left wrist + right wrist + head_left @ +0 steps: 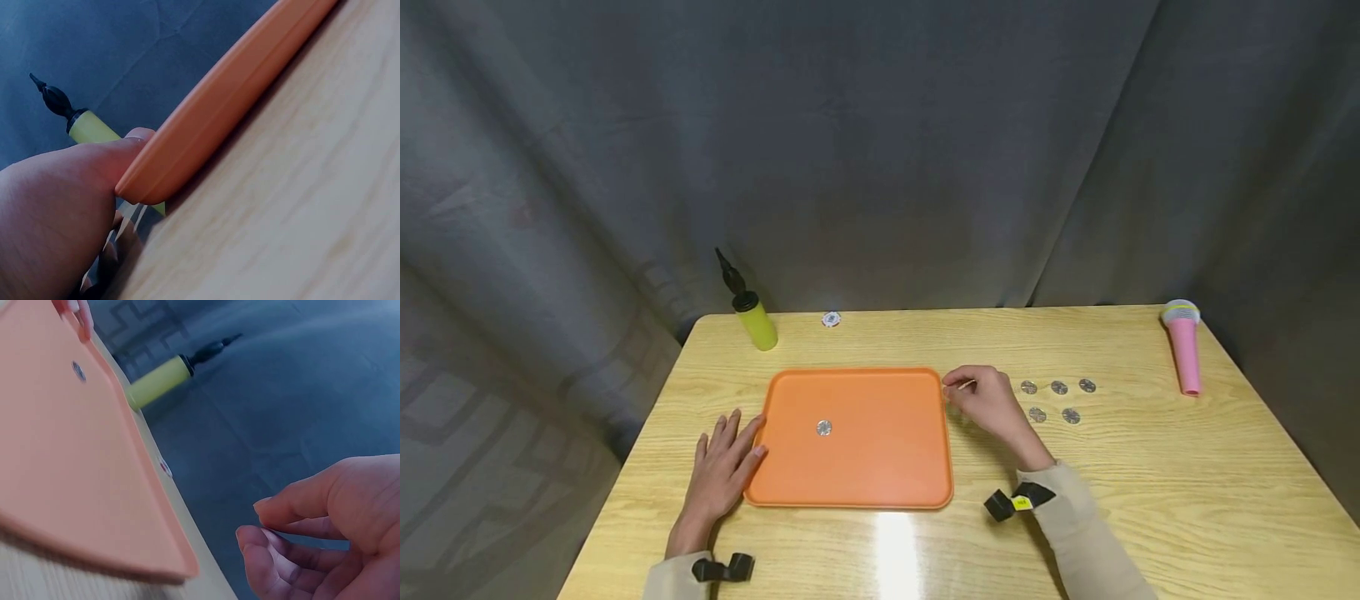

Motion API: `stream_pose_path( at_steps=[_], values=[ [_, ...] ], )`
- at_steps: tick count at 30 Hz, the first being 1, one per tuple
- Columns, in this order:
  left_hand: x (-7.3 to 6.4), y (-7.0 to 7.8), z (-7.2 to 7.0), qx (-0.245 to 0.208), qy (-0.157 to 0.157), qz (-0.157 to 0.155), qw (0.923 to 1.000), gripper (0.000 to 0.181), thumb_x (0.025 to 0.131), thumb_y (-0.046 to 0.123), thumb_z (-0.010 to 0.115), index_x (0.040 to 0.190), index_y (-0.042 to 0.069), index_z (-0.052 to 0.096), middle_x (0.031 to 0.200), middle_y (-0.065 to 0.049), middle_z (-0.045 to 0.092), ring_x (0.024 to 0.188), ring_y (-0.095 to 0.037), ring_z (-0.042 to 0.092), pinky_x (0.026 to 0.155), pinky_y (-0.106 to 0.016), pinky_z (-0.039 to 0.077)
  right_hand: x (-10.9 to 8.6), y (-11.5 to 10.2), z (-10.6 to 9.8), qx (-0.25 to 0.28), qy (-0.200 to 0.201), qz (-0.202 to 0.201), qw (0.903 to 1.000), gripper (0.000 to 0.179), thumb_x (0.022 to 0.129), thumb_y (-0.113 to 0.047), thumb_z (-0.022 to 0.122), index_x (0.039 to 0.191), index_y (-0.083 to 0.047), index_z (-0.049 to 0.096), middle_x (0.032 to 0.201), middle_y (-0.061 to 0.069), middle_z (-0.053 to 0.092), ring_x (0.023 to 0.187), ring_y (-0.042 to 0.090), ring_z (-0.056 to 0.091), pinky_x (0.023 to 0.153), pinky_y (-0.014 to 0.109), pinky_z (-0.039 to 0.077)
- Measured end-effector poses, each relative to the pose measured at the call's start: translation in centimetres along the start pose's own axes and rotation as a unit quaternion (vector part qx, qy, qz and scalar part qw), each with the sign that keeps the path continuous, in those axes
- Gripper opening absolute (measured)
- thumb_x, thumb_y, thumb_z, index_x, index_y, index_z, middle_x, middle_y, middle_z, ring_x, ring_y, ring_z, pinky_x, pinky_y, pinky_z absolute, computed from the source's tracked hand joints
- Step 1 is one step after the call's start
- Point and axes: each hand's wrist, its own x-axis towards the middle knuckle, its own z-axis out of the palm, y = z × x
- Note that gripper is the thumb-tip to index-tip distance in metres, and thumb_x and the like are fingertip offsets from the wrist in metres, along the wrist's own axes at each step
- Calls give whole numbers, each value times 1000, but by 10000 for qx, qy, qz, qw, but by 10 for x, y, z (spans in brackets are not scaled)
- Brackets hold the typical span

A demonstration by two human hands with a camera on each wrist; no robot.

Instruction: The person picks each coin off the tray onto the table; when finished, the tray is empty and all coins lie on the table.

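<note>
My left hand (pixel 721 475) rests at the left edge of an orange tray (pixel 887 467), fingers spread and fairly straight. In the left wrist view its thumb (pixel 134 139) reaches over the tray's rim. One silver coin (pixel 823 427) lies flat in the tray, left of its middle. My right hand (pixel 988 404) is at the tray's right rim near the far corner, fingers loosely bent. A narrow gap shows between thumb and index fingertip in the right wrist view, with nothing visible in it. Several silver coins (pixel 1059 387) lie in two rows on the table to its right.
A yellow hand pump (pixel 760 327) with a black nozzle stands at the back left of the wooden table (pixel 1150 500). A white patterned chip (pixel 831 319) lies near the back edge. A pink microphone (pixel 1185 354) lies at the far right. Grey curtains (pixel 880 150) hang behind.
</note>
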Motion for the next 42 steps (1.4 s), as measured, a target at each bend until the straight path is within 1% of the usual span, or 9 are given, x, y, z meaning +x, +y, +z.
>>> stream_pose_path(
  at_steps=[6,9,13,15,22,25,31,34,42],
  values=[
    [0,0,1,48,25,18,10000,50,103,35,52,151,21,47,161,-28,29,149,-56,20,113,-75,10,3,-12,19,19,-130,-96,9999,16,89,-6,68,102,2,75,91,14,74,63,8,61,55,23,50],
    [-1,0,0,50,31,25,10000,50,103,35,52,151,20,47,161,-28,29,149,-56,20,113,-75,10,5,-18,30,110,-209,-76,9997,16,88,-6,69,101,2,75,89,14,73,58,8,59,51,24,50],
    [-1,0,0,54,22,20,10000,50,103,35,52,151,20,47,161,-29,29,149,-56,20,113,-75,10,5,-25,44,215,-323,-39,9992,15,88,-6,70,100,1,75,88,13,73,54,8,57,46,26,49],
    [-1,0,0,68,18,11,10000,50,103,35,51,151,21,47,161,-29,29,149,-56,20,113,-75,10,4,-28,50,268,-389,-39,9989,14,88,-5,70,100,1,75,87,12,73,53,8,56,46,25,48],
    [0,0,1,24,32,20,10000,50,103,36,51,151,21,47,161,-29,29,149,-56,20,113,-75,10,2,-35,72,564,-631,-268,9960,12,88,-1,70,98,4,74,83,13,72,49,15,60,44,24,48],
    [0,0,2,17,33,29,10000,50,103,36,52,151,21,47,161,-29,29,149,-56,19,113,-75,9,1,-39,80,635,-703,-341,9949,12,87,0,69,97,4,74,82,13,73,51,15,61,45,23,48],
    [1,2,-1,71,28,0,10000,50,103,36,52,151,21,47,161,-29,29,149,-56,20,113,-75,10,2,-48,96,470,-847,-415,9944,12,88,-3,69,97,2,75,84,11,73,50,6,57,46,21,48],
    [0,2,0,53,51,5,10000,50,103,36,52,151,21,47,161,-29,29,148,-56,20,113,-75,10,3,-53,105,328,-933,-462,9940,12,88,-5,70,97,0,76,85,8,74,53,4,57,49,20,48],
    [0,0,1,9,30,-16,10000,50,103,36,52,150,20,48,161,-29,29,149,-56,20,113,-75,10,2,-62,129,172,-994,-717,9923,8,87,-5,71,90,-3,78,82,5,75,64,3,60,61,18,48]
  ],
)
